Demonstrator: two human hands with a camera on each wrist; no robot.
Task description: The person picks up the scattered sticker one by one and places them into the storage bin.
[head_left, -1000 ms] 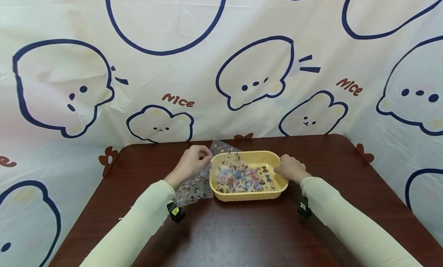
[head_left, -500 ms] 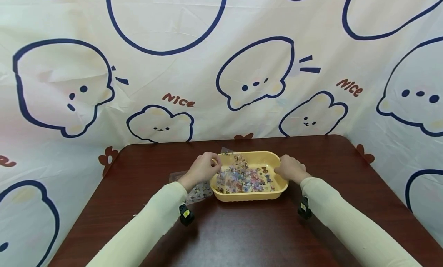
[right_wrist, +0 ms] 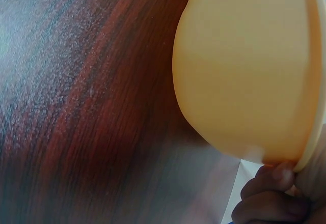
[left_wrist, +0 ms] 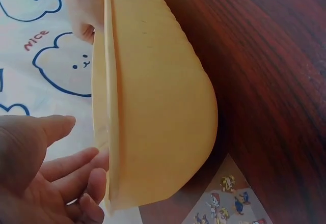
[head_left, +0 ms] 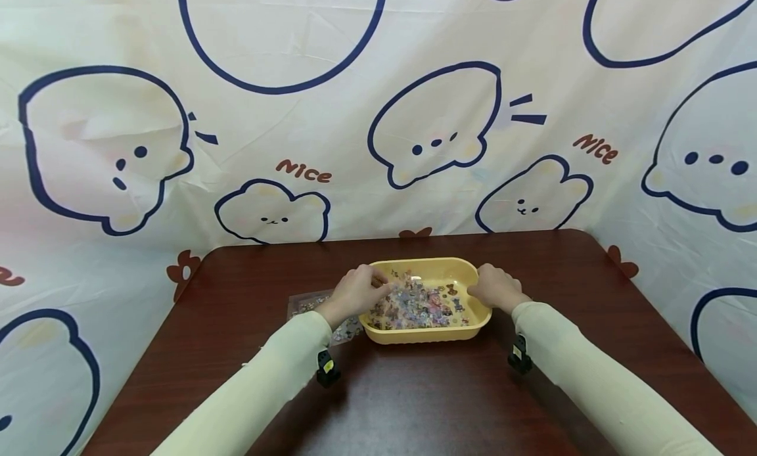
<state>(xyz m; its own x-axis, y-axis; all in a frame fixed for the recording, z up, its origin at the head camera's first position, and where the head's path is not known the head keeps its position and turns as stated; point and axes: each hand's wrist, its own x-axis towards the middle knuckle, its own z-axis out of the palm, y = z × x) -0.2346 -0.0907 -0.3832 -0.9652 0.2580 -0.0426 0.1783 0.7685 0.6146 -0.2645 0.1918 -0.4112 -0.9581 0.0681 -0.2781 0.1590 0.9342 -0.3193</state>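
A yellow plastic tray (head_left: 426,337) stands on the table, with many small colourful cartoon stickers (head_left: 422,305) on clear sheets inside it. My left hand (head_left: 357,292) is over the tray's left end. In the left wrist view, the thumb and fingers of that left hand (left_wrist: 56,178) are apart, with nothing seen between them, and the fingers reach past the rim. My right hand (head_left: 497,288) grips the tray's right end, its fingers curled at the rim in the right wrist view. Left of the tray lies a clear sticker sheet (head_left: 307,302), partly hidden by the left hand.
The dark brown wooden table (head_left: 426,403) stretches in front of the tray and to both sides. A cloth with cartoon outlines (head_left: 355,127) hangs behind the table and along its sides. A small white scrap (head_left: 244,364) lies near my left sleeve.
My left hand has moved right over the tray, bringing a clear sticker sheet into it, and its fingers have spread from a pinch. The right hand has stayed on the rim.
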